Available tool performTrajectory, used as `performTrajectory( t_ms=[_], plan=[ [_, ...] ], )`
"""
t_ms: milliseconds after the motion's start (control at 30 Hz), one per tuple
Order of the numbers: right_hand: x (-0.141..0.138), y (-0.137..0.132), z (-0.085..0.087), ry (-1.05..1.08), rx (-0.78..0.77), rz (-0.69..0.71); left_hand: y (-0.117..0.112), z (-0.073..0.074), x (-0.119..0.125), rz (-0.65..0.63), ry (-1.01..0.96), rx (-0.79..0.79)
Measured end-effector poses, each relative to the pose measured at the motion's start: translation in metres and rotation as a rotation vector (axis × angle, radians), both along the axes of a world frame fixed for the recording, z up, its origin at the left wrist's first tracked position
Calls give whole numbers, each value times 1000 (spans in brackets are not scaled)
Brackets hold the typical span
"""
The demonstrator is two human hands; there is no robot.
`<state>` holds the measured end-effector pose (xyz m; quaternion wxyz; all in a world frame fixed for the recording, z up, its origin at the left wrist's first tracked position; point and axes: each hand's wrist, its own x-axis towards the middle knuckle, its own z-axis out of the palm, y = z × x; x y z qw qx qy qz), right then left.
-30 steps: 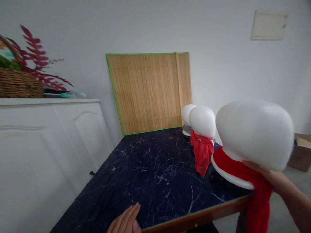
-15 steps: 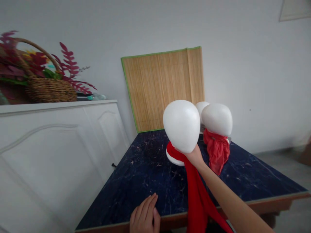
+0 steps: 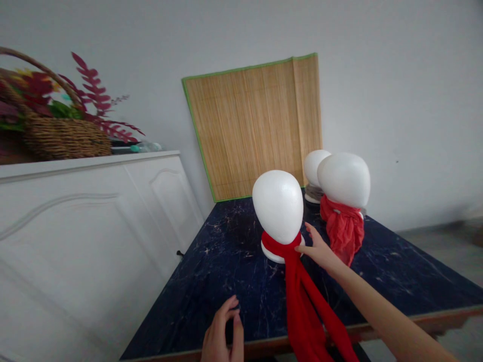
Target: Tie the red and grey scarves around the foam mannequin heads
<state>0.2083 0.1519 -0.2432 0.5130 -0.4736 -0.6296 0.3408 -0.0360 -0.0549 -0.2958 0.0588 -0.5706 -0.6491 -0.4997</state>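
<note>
Right hand (image 3: 321,252) extends forward, grip spread, thumb apparently touching one of two red scarves (image 3: 295,286); left hand (image 3: 218,334) half-curled, grip unclosed. Three mannequin heads (image 3: 278,206) occupy the counter (image 3: 226,264).

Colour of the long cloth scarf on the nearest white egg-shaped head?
Plain red; the long cloth scarf shows best in the head view.

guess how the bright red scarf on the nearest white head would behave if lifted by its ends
The bright red scarf would probably flop, since its tails hang limply past the table. Pulling hard might tip the white head, as the scarf is wrapped around its neck.
</note>
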Motion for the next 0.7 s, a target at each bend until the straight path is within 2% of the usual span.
performTrajectory(
  t_ms=[67,133,200,267,333,433,567,700],
  plan=[
    [18,2,1,-27,-118,32,6,22,14,-80,-148,-126],
    [26,6,4,-82,-161,73,23,49,35,-185,-227,-268],
    [26,10,7,-133,-170,88,48,71,57,-261,-260,-359],
    [20,14,10,-166,-171,87,78,82,75,-293,-293,-395],
    [13,15,10,-188,-167,75,107,82,86,-323,-395,-420],
    [4,13,7,-185,-163,51,135,70,93,-373,-564,-440],
    [-3,9,6,-126,-192,64,149,56,99,-341,-625,-388],
    [-1,12,9,-21,-291,92,153,54,107,-288,-668,-331]
  ],
)
